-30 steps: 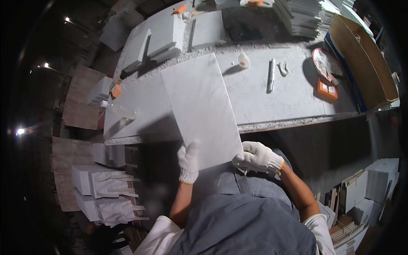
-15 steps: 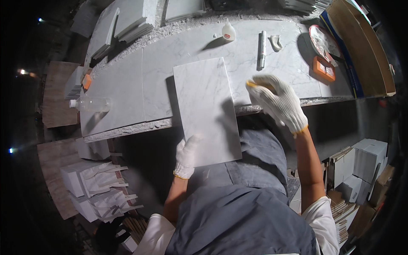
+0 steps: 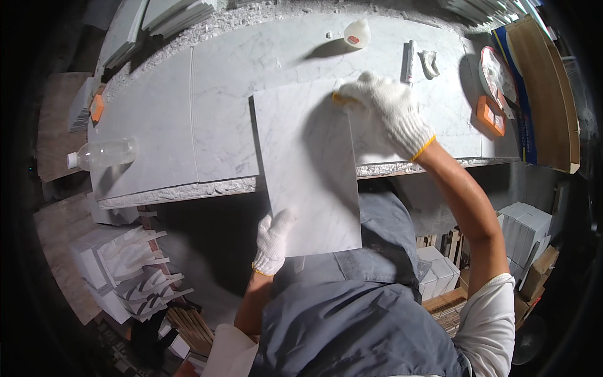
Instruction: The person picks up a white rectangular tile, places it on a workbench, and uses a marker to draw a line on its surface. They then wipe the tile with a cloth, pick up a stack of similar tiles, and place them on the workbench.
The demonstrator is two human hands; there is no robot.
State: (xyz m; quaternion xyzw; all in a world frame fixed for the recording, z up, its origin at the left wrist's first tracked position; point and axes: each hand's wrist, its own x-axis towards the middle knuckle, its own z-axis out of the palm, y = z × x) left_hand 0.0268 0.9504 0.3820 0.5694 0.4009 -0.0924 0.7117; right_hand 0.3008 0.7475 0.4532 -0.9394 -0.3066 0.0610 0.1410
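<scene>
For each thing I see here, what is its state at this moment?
marble tile: flat, far part on the bench, near part overhanging
left hand: gloved, gripping the tile's near edge
right hand: gloved, pressing a yellow object on the tile's far corner
plastic bottle: lying on its side
small glue bottle: lying down
workbench: bearing the tile

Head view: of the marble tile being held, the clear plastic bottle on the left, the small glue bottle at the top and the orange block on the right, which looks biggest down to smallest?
1. Marble tile
2. Clear plastic bottle
3. Orange block and small glue bottle: they look alike in size, so I won't rank them.
</scene>
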